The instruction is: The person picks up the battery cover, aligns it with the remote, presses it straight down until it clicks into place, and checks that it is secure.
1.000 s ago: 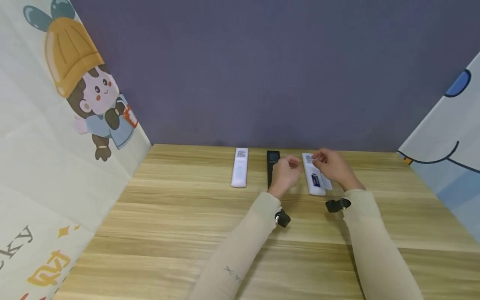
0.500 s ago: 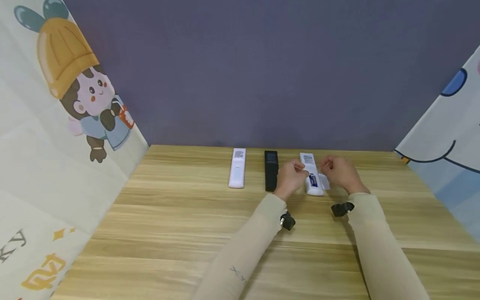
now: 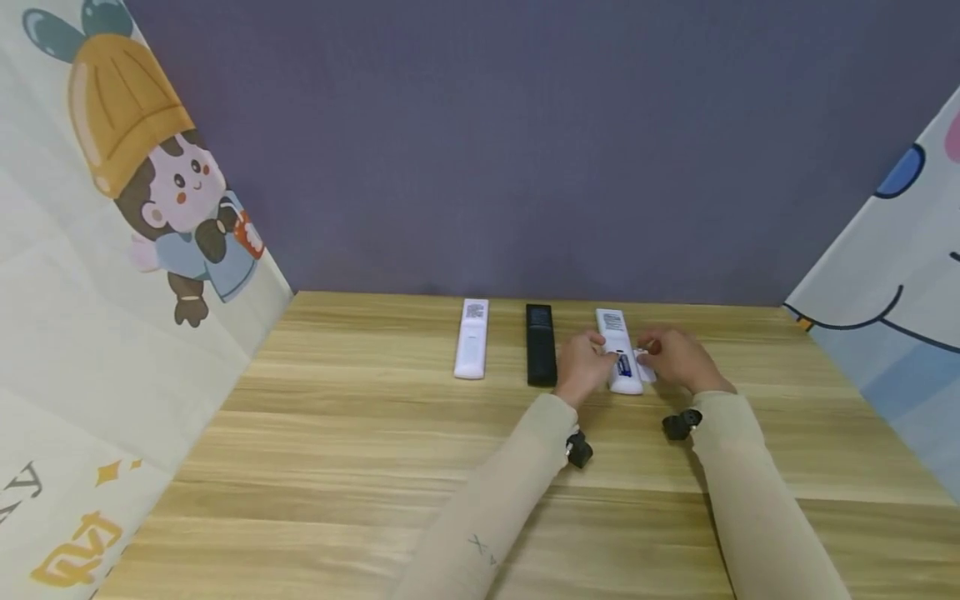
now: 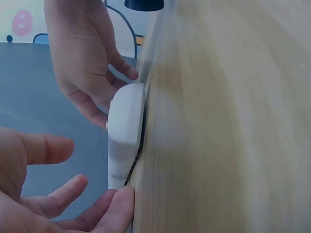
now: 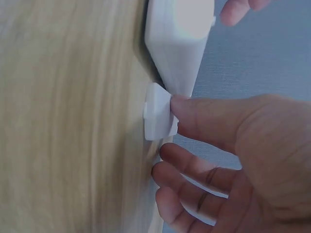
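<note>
The two hands have just moved in on the open white remote. A second ago, the left hand hid part of the black remote, and the right hand was up by the white remote's far end. Now the left hand is at the white remote's left side, and the right hand has come down to the small white lid on the other side. I think this means both hands are in place to work on it: the lid is off, and a blue battery shows in the open back.

The left hand is not closed; its thumb and fingers are spread, with fingertips at the remote's side. The right thumb touches the lid, and the other fingers bend loosely, not wrapped round it. I cannot tell how hard they push.

The white remote lies back side up near the far edge of the surface, to the right of the black remote and the other white remote. It is long and thin, and its long way runs toward the person, the near end leaning a bit right. The end with the printed label points away, and the battery end points at the person
</note>
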Demonstrator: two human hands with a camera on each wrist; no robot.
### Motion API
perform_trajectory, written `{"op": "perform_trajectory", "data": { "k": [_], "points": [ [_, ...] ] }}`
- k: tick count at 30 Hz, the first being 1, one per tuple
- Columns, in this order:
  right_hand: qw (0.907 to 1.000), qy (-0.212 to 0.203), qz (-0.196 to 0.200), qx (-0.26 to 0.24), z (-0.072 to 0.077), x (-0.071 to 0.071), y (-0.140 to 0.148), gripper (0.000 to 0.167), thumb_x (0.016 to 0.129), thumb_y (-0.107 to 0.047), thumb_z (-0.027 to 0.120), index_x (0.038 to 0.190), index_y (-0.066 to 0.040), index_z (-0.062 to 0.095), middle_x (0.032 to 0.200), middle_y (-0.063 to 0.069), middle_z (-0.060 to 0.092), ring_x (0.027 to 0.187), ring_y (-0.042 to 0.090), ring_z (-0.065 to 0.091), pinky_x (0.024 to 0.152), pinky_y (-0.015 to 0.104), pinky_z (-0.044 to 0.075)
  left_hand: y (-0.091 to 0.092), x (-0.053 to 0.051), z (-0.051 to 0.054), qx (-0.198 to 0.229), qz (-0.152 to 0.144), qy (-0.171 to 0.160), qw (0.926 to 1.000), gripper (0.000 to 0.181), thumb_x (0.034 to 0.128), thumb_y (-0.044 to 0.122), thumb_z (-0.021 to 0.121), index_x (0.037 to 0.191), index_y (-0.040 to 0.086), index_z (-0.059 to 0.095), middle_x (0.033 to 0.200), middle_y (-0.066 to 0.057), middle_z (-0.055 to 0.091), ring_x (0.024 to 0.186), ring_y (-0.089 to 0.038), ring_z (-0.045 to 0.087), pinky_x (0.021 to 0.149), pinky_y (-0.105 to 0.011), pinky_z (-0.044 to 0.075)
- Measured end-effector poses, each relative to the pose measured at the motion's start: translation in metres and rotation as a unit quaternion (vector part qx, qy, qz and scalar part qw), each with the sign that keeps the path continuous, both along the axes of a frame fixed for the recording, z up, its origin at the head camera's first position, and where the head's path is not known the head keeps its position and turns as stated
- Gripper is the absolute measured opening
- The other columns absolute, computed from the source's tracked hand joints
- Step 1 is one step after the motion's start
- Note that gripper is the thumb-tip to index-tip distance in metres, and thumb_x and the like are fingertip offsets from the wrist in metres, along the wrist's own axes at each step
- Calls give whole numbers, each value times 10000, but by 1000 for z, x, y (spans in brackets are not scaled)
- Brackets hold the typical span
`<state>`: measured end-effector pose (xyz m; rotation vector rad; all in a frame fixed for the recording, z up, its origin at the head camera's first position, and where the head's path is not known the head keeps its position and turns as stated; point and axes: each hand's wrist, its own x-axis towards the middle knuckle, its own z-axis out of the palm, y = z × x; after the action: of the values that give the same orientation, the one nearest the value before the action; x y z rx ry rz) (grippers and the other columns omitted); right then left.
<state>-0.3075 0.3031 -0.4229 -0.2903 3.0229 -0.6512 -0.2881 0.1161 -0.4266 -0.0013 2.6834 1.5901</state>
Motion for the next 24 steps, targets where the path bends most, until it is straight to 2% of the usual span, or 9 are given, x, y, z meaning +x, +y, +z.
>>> {"op": "perform_trajectory", "data": {
  "k": [6,9,16,24],
  "points": [
    [10000,-86,33,34,-2,-1,1,313,982,-157,650,1239,21,664,1120,289,678,981,402,655,796,539,522,6,-1,1,-287,109,25,9995,303,897,273,749,1172,149,730,1029,-16,761,858,-166,661,694,-272,507],
    [9999,-93,29,52,-4,-2,1,303,986,-156,643,1231,21,674,1135,293,678,1007,413,648,819,553,516,7,-2,3,-312,117,-69,9994,312,912,274,729,1192,135,725,1033,-19,760,895,-182,676,730,-285,531],
    [10000,-73,52,-32,-7,-3,-2,281,988,-138,640,1217,18,684,1125,271,676,993,381,631,831,543,506,14,-12,4,-665,230,-83,9975,209,915,260,717,1041,95,732,929,-50,747,807,-193,668,654,-308,535],
    [10000,20,93,5,-7,-2,1,253,980,-129,641,1184,12,691,1059,239,680,915,332,623,787,506,505,29,-24,4,-1277,353,-319,9907,246,875,337,766,976,119,714,887,-36,722,739,-192,648,610,-339,534]
  ]
}}
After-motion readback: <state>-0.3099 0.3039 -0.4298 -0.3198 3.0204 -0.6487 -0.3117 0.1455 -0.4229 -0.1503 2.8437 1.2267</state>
